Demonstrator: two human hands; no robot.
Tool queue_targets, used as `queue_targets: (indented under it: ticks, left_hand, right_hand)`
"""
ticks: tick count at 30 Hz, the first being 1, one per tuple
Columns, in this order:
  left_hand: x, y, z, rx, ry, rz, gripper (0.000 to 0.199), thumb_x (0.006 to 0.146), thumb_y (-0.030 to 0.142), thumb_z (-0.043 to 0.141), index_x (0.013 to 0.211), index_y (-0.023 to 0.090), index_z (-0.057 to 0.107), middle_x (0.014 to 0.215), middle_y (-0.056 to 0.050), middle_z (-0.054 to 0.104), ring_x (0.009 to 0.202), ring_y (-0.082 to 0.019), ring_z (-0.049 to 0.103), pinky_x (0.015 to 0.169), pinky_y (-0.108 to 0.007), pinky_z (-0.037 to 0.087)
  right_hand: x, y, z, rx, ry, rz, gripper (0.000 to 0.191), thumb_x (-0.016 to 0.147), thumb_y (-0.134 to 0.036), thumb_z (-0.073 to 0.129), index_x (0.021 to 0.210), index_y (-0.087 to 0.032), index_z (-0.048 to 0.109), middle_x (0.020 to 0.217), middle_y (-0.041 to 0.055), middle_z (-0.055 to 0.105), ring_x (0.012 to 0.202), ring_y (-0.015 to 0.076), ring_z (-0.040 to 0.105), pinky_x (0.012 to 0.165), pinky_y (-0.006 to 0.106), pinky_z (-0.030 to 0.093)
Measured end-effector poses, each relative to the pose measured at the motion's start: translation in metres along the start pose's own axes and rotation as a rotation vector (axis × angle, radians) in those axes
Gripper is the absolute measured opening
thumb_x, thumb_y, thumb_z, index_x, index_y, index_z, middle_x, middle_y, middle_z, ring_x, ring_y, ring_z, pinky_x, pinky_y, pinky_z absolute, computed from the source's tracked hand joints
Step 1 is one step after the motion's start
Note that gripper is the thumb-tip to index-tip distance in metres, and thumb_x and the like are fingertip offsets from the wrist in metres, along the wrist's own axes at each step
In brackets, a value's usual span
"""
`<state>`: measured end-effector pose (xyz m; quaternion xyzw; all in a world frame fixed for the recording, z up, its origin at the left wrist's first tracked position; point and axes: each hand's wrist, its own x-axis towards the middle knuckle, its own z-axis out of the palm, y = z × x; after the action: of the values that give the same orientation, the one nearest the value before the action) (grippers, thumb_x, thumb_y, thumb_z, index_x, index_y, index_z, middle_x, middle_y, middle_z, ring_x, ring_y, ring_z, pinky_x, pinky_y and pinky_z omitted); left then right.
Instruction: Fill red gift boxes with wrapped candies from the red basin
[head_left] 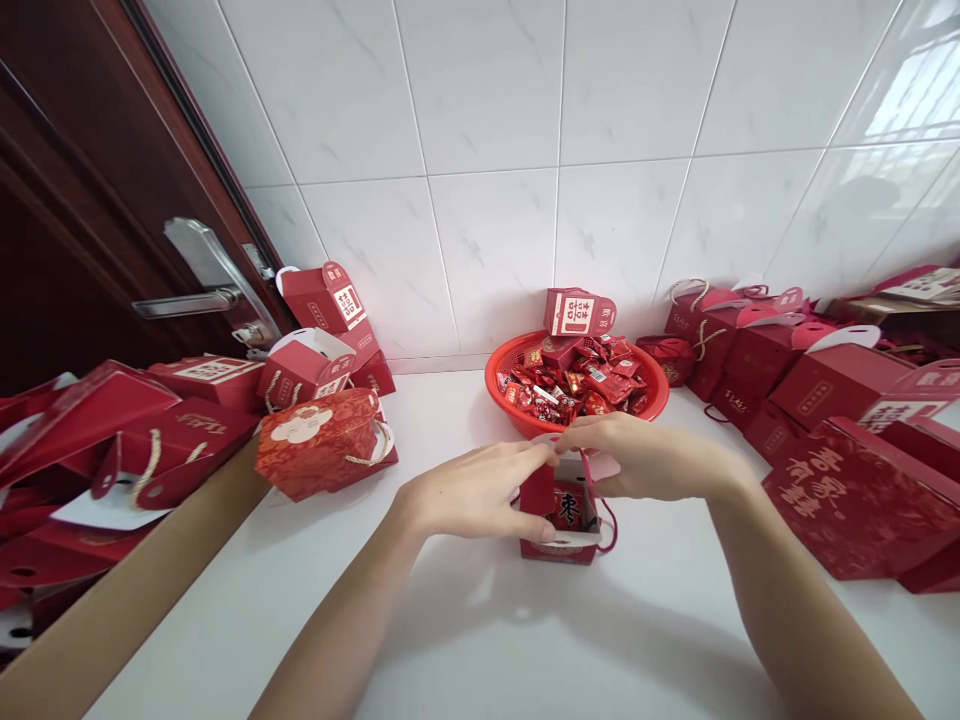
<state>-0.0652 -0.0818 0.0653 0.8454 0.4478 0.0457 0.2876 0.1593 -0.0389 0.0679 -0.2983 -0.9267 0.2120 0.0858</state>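
Note:
A small red gift box stands on the white table with its top flaps up and a red cord loop at its right side. Inside it lies a red packet with a black character. My left hand holds the box's left flap and front rim between thumb and fingers. At the box's back right corner is my right hand, its fingers closed on the flap there; its fingertips are partly hidden. Just behind, an orange-red basket holds wrapped candies and a small red box.
An orange-red patterned box with a rope handle lies at the left. Beyond it, a cardboard carton is full of red boxes. More red boxes crowd the right side. A tiled wall and a door handle stand behind.

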Motion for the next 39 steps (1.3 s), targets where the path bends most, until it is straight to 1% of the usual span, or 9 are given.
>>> queue_targets:
  ticks: [4, 8, 11, 15, 18, 22, 27, 34, 39]
  left_hand:
    - [0.002, -0.005, 0.000, -0.054, -0.045, -0.008, 0.053, 0.076, 0.059, 0.072, 0.114, 0.022, 0.064, 0.108, -0.006, 0.070, 0.099, -0.027, 0.065, 0.078, -0.031, 0.047]
    - [0.004, -0.007, -0.002, 0.003, -0.039, -0.037, 0.039, 0.080, 0.053, 0.069, 0.103, 0.021, 0.066, 0.102, -0.005, 0.071, 0.093, -0.025, 0.065, 0.071, -0.029, 0.044]
    - [0.007, -0.007, 0.001, 0.096, 0.051, -0.102, 0.024, 0.084, 0.041, 0.062, 0.097, 0.021, 0.062, 0.099, -0.005, 0.069, 0.088, -0.025, 0.064, 0.069, -0.031, 0.043]
    - [0.013, -0.010, 0.008, 0.165, 0.136, -0.162, 0.031, 0.079, 0.034, 0.064, 0.107, 0.023, 0.057, 0.105, -0.005, 0.064, 0.085, -0.024, 0.062, 0.065, -0.031, 0.042]
    - [0.018, -0.016, 0.010, 0.095, 0.032, -0.121, 0.029, 0.083, 0.032, 0.060, 0.111, 0.025, 0.061, 0.109, -0.005, 0.060, 0.084, -0.021, 0.063, 0.066, -0.030, 0.043]
    - [0.028, -0.028, 0.010, -0.016, -0.095, -0.024, 0.022, 0.085, 0.031, 0.061, 0.105, 0.023, 0.067, 0.120, -0.006, 0.058, 0.098, -0.021, 0.062, 0.079, -0.029, 0.047]
    - [0.034, -0.038, 0.006, -0.110, -0.146, -0.051, 0.018, 0.081, 0.034, 0.067, 0.094, 0.021, 0.066, 0.100, -0.003, 0.065, 0.087, -0.020, 0.062, 0.072, -0.028, 0.045]
    - [0.028, -0.043, 0.001, -0.125, -0.171, -0.150, 0.021, 0.078, 0.040, 0.067, 0.083, 0.020, 0.062, 0.086, 0.000, 0.063, 0.076, -0.017, 0.055, 0.063, -0.027, 0.038]
    - [0.030, -0.051, 0.001, -0.106, -0.128, -0.176, 0.025, 0.075, 0.043, 0.070, 0.085, 0.020, 0.065, 0.083, 0.000, 0.060, 0.076, -0.017, 0.054, 0.062, -0.026, 0.037]
  right_hand:
    - [0.016, -0.006, 0.019, -0.187, 0.075, 0.136, 0.044, 0.078, -0.003, 0.055, 0.118, -0.019, 0.063, 0.117, 0.0103, 0.064, 0.099, 0.0233, 0.063, 0.070, 0.028, 0.046]
    - [0.027, -0.010, 0.029, -0.396, 0.067, 0.252, 0.039, 0.073, -0.005, 0.063, 0.110, -0.017, 0.059, 0.109, 0.0116, 0.064, 0.092, 0.0249, 0.062, 0.061, 0.029, 0.037]
    - [0.028, -0.009, 0.028, -0.359, 0.015, 0.227, 0.027, 0.074, -0.007, 0.061, 0.099, -0.019, 0.059, 0.098, 0.0078, 0.066, 0.082, 0.0216, 0.061, 0.056, 0.029, 0.030]
    - [0.022, -0.006, 0.020, -0.221, -0.092, 0.131, 0.016, 0.073, -0.005, 0.057, 0.077, -0.020, 0.058, 0.079, 0.0022, 0.065, 0.068, 0.0162, 0.056, 0.053, 0.028, 0.028]
    - [0.017, -0.003, 0.013, -0.111, -0.175, 0.124, 0.013, 0.074, -0.008, 0.060, 0.075, -0.021, 0.061, 0.076, 0.0009, 0.065, 0.064, 0.0147, 0.055, 0.052, 0.026, 0.030]
    - [0.010, 0.005, 0.005, -0.079, -0.124, 0.172, 0.012, 0.075, -0.012, 0.062, 0.067, -0.020, 0.059, 0.072, 0.0018, 0.065, 0.063, 0.0154, 0.055, 0.050, 0.026, 0.032]
    - [0.008, 0.015, 0.004, -0.034, -0.232, 0.196, 0.028, 0.069, -0.006, 0.057, 0.047, -0.020, 0.045, 0.051, -0.0035, 0.049, 0.047, 0.0094, 0.036, 0.045, 0.026, 0.023]
    - [0.031, 0.037, 0.018, 0.037, -0.438, 0.129, 0.009, 0.072, -0.016, 0.067, 0.072, -0.017, 0.076, 0.075, 0.0009, 0.073, 0.066, 0.0137, 0.060, 0.054, 0.022, 0.039]
    - [0.041, 0.055, 0.026, 0.219, -0.449, 0.103, 0.013, 0.068, -0.020, 0.074, 0.078, -0.013, 0.078, 0.082, 0.0058, 0.076, 0.076, 0.0180, 0.065, 0.066, 0.025, 0.047]
